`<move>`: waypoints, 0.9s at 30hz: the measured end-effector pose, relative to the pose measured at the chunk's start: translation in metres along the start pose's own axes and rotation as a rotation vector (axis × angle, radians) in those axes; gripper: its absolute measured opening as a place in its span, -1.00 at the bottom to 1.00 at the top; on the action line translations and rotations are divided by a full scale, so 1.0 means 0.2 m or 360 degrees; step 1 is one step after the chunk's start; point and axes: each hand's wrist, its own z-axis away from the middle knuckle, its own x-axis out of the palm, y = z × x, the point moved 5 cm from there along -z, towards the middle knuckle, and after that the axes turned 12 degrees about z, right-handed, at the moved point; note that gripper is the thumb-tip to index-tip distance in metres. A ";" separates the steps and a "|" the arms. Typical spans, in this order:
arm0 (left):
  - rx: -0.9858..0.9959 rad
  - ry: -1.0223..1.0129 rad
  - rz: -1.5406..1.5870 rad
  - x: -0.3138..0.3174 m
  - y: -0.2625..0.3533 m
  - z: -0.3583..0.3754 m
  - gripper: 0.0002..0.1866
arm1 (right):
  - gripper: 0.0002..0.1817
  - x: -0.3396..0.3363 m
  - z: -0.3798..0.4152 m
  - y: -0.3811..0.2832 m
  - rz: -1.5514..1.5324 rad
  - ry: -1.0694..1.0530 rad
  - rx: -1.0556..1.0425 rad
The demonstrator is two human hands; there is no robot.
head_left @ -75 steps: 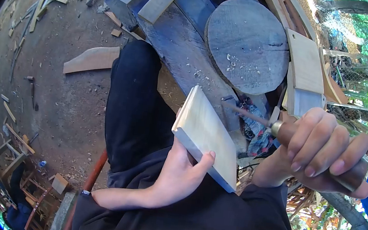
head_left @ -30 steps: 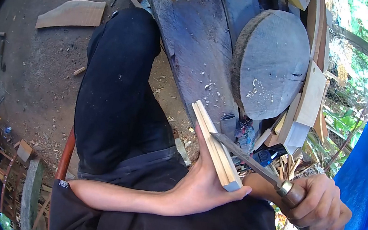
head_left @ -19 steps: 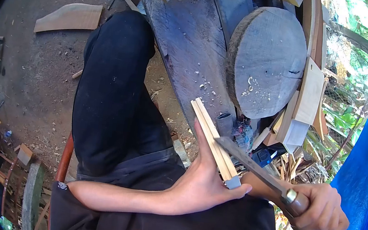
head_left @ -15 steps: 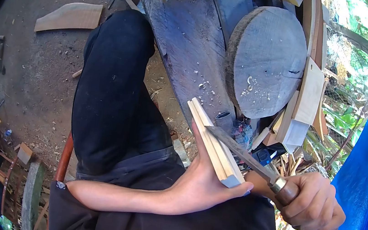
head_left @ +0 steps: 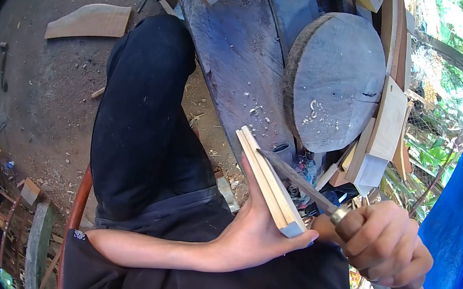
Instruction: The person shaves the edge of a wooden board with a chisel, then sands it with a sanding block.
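Note:
My left hand (head_left: 252, 231) is wrapped round a pale grooved wood strip (head_left: 270, 184), thumb at its near end, fingers along its far side. The strip slants up and left above my lap. My right hand (head_left: 390, 242) grips the wooden handle of a chisel (head_left: 302, 183), which has a brass-coloured ferrule and a long, dark metal blade. The blade lies across the strip, its tip by the groove near the strip's far end. Whether the edge is cutting into the wood cannot be made out.
Beyond my hands, a thick round wood slab (head_left: 337, 82) with shavings sits on a worn wooden bench (head_left: 232, 46). Wood offcuts (head_left: 388, 117) pile along the right, near a blue tarp (head_left: 452, 229). A curved board (head_left: 87, 23) lies on the dirt floor at left.
My right hand and the chisel have shifted slightly left and up, the tip sliding toward the strip's far end. The left hand and strip have stayed nearly in place.

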 end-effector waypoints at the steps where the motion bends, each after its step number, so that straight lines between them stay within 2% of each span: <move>1: 0.0008 0.0000 -0.0004 0.00 0.00 0.00 0.70 | -0.73 -0.01 0.02 -0.01 0.0026 0.0049 -0.0133; 2: 0.0099 0.0024 -0.0145 0.00 0.00 0.00 0.69 | -0.73 -0.01 0.03 0.00 0.0020 0.0048 -0.0133; 4: 0.0178 0.0053 -0.0276 -0.01 0.00 0.01 0.69 | -0.61 -0.08 0.10 -0.12 -0.0430 0.0325 -0.1260; 5: 0.0154 0.0033 -0.0232 -0.01 0.00 0.01 0.69 | -0.61 -0.06 0.04 -0.12 -0.0532 0.0472 -0.1066; 6: 0.0134 0.0008 -0.0193 0.00 -0.01 0.00 0.69 | -0.61 -0.07 0.04 -0.12 -0.0529 0.0471 -0.1067; 8: 0.0117 0.0001 -0.0140 0.00 0.00 0.00 0.69 | -0.62 0.01 -0.01 0.02 0.0097 -0.0025 0.0016; 10: 0.0098 0.0011 -0.0083 0.00 0.01 0.00 0.69 | -0.61 0.00 0.00 -0.05 0.0040 -0.0021 -0.0010; 12: 0.0080 -0.0003 -0.0351 -0.01 0.02 0.01 0.69 | -0.61 -0.05 0.02 -0.16 -0.0517 0.0303 -0.0640; 13: 0.0078 0.0003 -0.0347 -0.01 0.01 0.00 0.69 | -0.57 -0.02 0.06 -0.09 -0.0201 0.0196 -0.0574; 14: 0.0089 -0.0001 -0.0187 -0.01 0.01 0.00 0.69 | -0.57 -0.03 0.04 -0.07 -0.0197 0.0199 -0.0575; 16: 0.0108 -0.0018 -0.0033 0.00 0.01 -0.01 0.69 | -0.63 -0.01 -0.01 0.03 -0.0050 -0.0001 -0.0037; 17: 0.0139 -0.0004 -0.0200 0.00 0.02 0.00 0.69 | -0.63 -0.02 0.02 -0.05 -0.0082 0.0230 -0.0197; 18: 0.0165 0.0017 -0.0362 -0.01 0.03 0.00 0.69 | -0.63 -0.03 0.03 -0.03 -0.0088 0.0231 -0.0192; 20: 0.0173 0.0021 -0.0314 -0.02 0.04 0.00 0.69 | -0.61 -0.05 0.09 -0.11 -0.0551 0.0183 -0.1004; 21: 0.0182 0.0005 -0.0271 -0.02 0.04 0.00 0.70 | -0.61 -0.05 0.10 -0.12 -0.0550 0.0185 -0.1001; 24: 0.0062 -0.0003 -0.0103 0.00 0.02 -0.01 0.70 | -0.65 -0.03 0.08 -0.10 -0.0172 0.0282 -0.0511; 25: 0.0064 0.0004 -0.0097 0.00 0.01 -0.02 0.70 | -0.65 -0.04 0.04 -0.14 -0.0421 0.0238 -0.0690; 26: 0.0094 -0.0014 -0.0080 -0.01 0.01 -0.02 0.70 | -0.65 -0.04 0.02 -0.12 -0.0429 0.0237 -0.0685; 27: 0.0118 -0.0034 -0.0061 0.00 0.01 -0.02 0.70 | -0.63 -0.02 -0.01 -0.06 -0.0223 0.0078 -0.0260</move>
